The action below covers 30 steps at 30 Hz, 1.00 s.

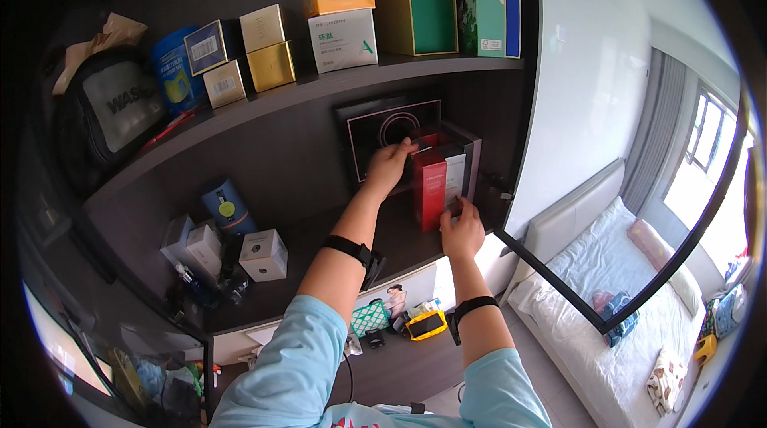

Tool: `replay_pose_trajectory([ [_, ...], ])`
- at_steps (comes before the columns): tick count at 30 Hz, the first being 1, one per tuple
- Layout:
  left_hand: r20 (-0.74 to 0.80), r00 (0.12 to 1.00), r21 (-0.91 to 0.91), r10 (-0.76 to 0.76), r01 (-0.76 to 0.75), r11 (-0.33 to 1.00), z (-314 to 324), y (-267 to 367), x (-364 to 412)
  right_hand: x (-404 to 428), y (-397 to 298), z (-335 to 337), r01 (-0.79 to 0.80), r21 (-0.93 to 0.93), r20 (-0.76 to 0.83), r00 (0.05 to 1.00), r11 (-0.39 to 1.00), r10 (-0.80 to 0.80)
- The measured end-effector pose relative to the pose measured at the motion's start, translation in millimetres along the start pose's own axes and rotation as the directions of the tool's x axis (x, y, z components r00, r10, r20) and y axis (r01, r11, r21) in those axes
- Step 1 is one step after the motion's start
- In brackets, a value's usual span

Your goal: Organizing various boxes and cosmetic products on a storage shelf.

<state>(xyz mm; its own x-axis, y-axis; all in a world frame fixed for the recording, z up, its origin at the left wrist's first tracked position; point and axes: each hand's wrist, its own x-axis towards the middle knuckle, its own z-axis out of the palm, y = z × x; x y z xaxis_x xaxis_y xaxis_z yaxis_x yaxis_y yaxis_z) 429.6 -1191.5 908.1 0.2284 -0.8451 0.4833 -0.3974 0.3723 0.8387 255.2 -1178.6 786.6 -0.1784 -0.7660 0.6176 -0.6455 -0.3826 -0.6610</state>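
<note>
On the middle shelf of a dark cabinet, a red carton (432,191) and a narrow white carton (453,179) stand upright side by side. My left hand (388,167) reaches to the top of the red carton, fingers drawn together near its upper edge; whether it grips anything is unclear. My right hand (462,229) is at the lower front of the white carton, fingers curled and partly hiding its base. Behind them stands a dark box (473,143) with a pale edge. A flat black box with pink lines (365,128) leans against the back panel.
Cosmetic cartons (343,38) and a wash bag (123,107) line the upper shelf (419,68). A blue cylinder (228,206) and a white box (263,255) stand at the middle shelf's left. An open framed door (551,284) juts out at right, before a bed (575,344).
</note>
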Motion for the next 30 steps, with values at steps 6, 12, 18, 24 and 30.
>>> replay_pose_trajectory([
  [6, 0.124, 0.992, -0.079, -0.006, 0.016, 0.997, 4.6, -1.6, 1.9, -0.7, -4.9, 1.8, -0.016, 0.023, -0.002, 1.0, 1.0, 0.016],
  [12, 0.079, 0.992, 0.078, -0.103, 0.096, 0.992, 4.5, -12.4, 26.5, -7.3, -18.2, 5.6, 0.012, 0.036, 0.008, 1.0, 0.999, -0.012],
  [18, 0.342, 0.773, -0.114, -0.533, 0.598, 0.794, 20.8, -5.9, 18.4, -1.6, 5.6, -3.1, -0.012, -0.001, -0.027, 1.0, 1.0, 0.012],
  [24, 0.411, 0.712, -0.286, -0.569, 0.694, 0.661, 25.6, -37.6, 15.7, -3.5, -3.7, 1.8, 0.034, 0.033, -0.043, 0.999, 0.999, -0.033],
  [30, 0.297, 0.745, -0.041, -0.597, 0.634, 0.772, 29.7, -19.0, 18.5, -1.1, 7.5, -5.3, 0.012, 0.017, -0.048, 0.999, 1.0, -0.011],
])
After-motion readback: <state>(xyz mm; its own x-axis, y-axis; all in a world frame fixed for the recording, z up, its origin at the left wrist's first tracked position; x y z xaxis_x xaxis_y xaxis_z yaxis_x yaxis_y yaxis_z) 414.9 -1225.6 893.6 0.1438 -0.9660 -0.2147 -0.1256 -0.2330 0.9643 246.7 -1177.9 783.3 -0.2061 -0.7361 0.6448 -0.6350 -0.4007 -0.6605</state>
